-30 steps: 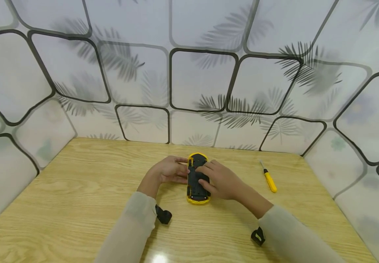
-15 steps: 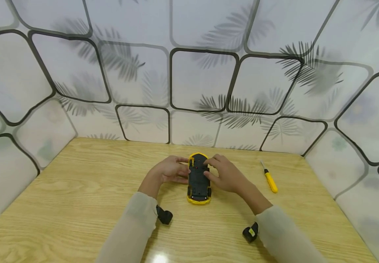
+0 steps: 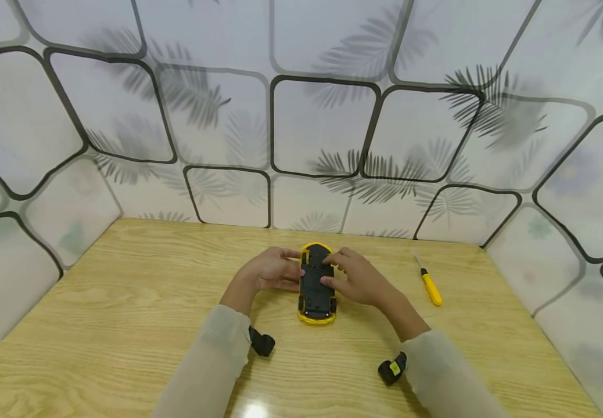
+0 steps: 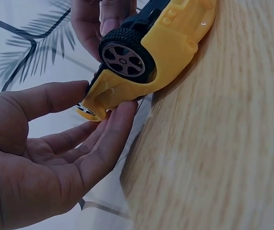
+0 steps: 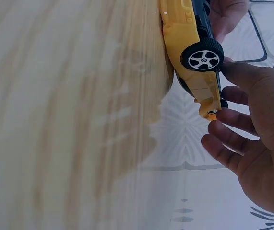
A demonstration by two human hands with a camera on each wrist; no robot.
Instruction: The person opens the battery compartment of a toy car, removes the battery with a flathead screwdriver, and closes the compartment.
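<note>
A yellow toy car [image 3: 316, 290] lies upside down on the table, its black underside facing up. My left hand [image 3: 270, 270] grips its left side; in the left wrist view the thumb is at the chassis edge and the fingers are under the yellow body [image 4: 170, 60]. At the car's right side is my right hand [image 3: 359, 278], fingers loosely bent. Its thumb [image 5: 240, 72] touches the chassis edge beside a black wheel [image 5: 203, 56] with a silver rim, and its other fingertips are near the small far wheel [image 5: 212, 112].
A screwdriver [image 3: 430, 288] with a yellow handle lies on the wooden table [image 3: 150, 325] to the right. Patterned cloth walls [image 3: 223, 116] enclose the table at the back and both sides. Black wrist cameras [image 3: 262, 343] sit below both cuffs.
My right hand has drawn back from the middle of the car's underside to its right edge, with the forearm shifting left. The left hand and car have barely moved.
</note>
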